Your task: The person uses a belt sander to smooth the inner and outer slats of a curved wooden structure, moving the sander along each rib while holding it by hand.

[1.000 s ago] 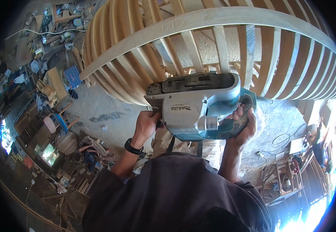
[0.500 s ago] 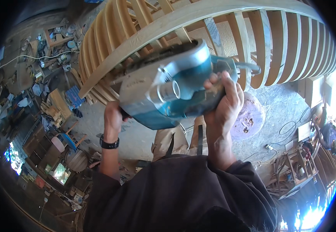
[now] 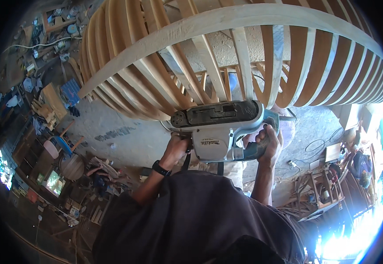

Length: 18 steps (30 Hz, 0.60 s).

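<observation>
Between my two hands is a belt sander (image 3: 204,147) with a grey and teal body and a dark belt along its far side. My left hand (image 3: 176,150), a black watch on its wrist, is closed around the front grip. The fingers of my right hand (image 3: 270,141) wrap round the rear handle. Just beyond the sander curves a large wooden frame with a long pale rail (image 3: 240,16) and many bent slats (image 3: 209,64). In the picture the sander overlaps the lower ends of some slats; I cannot tell whether it touches them.
Tools and scraps clutter the left side, near a blue box (image 3: 71,91) and a small blue chair (image 3: 63,144). A cable (image 3: 319,147) loops across the concrete floor at right. Behind the sander is a partly hidden pale purple round object (image 3: 288,132). Wooden racks (image 3: 323,187) stand at lower right.
The sander has come down from over the rail and closer to my body, turning so another side faces up. Both hands have kept their grip, and my left hand has moved right.
</observation>
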Available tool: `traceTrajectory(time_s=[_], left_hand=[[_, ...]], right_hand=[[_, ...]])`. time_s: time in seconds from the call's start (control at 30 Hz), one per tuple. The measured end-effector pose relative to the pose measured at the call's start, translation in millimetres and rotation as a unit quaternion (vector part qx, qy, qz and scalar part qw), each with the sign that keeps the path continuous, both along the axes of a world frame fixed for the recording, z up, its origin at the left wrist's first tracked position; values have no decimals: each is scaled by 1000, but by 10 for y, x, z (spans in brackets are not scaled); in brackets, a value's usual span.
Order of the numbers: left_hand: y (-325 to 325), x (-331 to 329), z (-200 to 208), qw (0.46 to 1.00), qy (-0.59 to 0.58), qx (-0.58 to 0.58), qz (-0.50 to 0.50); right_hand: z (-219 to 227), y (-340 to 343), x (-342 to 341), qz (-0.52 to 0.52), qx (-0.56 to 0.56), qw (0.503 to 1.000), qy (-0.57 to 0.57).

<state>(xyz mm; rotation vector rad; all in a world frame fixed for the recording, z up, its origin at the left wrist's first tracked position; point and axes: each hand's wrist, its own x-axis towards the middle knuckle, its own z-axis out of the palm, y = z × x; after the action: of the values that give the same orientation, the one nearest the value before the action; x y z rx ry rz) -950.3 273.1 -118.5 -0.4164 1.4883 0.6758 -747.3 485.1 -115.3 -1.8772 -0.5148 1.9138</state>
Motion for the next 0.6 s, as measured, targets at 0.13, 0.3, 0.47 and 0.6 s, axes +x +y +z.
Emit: traceTrajectory(time_s=[0.13, 0.3, 0.47, 0.6], left_hand=[[-205, 306, -374, 998, 58, 11, 14], [-421, 565, -724, 964, 199, 62, -163], [-691, 817, -1105, 952, 224, 30, -207], [-1165, 1077, -1578, 953, 201, 66, -218]], right_hand=[[-312, -59, 285, 41, -31, 996, -68], [-696, -54, 582, 146, -68, 981, -112], [-1088, -132, 813, 174, -76, 975, -115], [-1264, -130, 940, 190, -66, 972, -119]])
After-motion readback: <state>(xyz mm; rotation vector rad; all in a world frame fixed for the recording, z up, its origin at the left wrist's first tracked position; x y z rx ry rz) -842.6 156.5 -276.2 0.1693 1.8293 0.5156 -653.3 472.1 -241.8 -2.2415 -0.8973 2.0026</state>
